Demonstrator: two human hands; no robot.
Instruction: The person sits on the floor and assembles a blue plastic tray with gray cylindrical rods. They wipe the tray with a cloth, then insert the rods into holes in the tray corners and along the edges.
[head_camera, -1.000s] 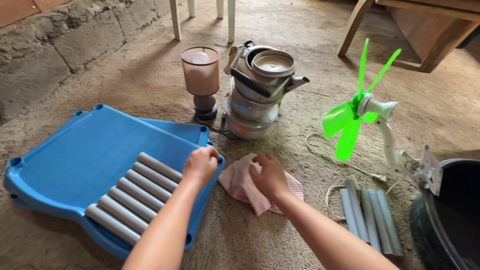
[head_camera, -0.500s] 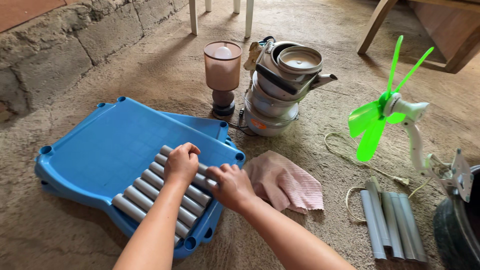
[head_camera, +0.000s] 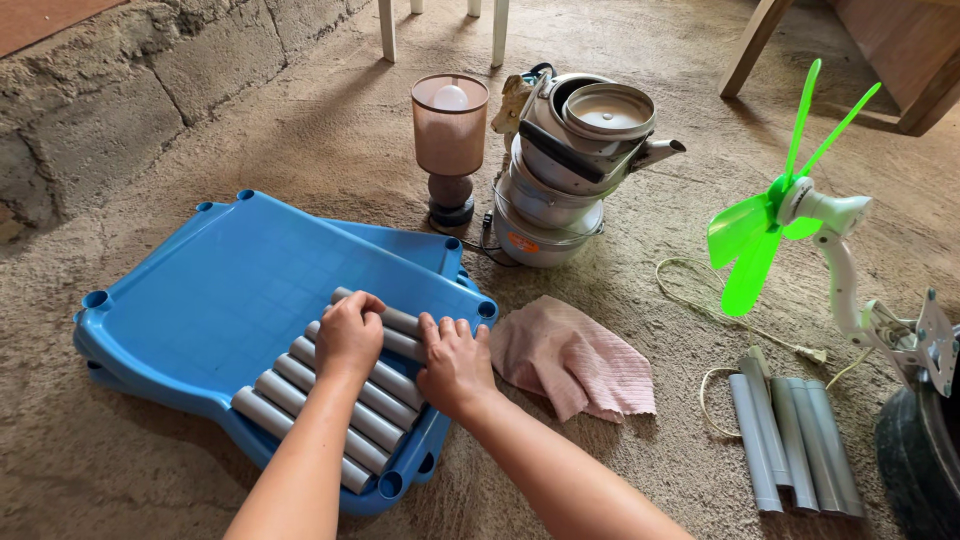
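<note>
Grey plastic tubes (head_camera: 330, 400) in a row on blue tray (head_camera: 220, 290), left hand (head_camera: 347, 335) and right hand (head_camera: 455, 362) pressing flat-fingered on them, pink cloth (head_camera: 575, 360) just beside.

Grey plastic tubes (head_camera: 330, 395), approx 6, lying side by side in a row, on blue tray (head_camera: 200, 300), near-right corner

You have just one camera, and it sits on your head. It looks down and forward at the dirt floor (head_camera: 300, 150) in front of you. It is close: your two arms come up from the bottom edge and fill the low middle. The stone wall (head_camera: 120, 70) runs along the top left corner. Chair legs (head_camera: 440, 30) sit at the top edge. No other view shares this scene.
</note>
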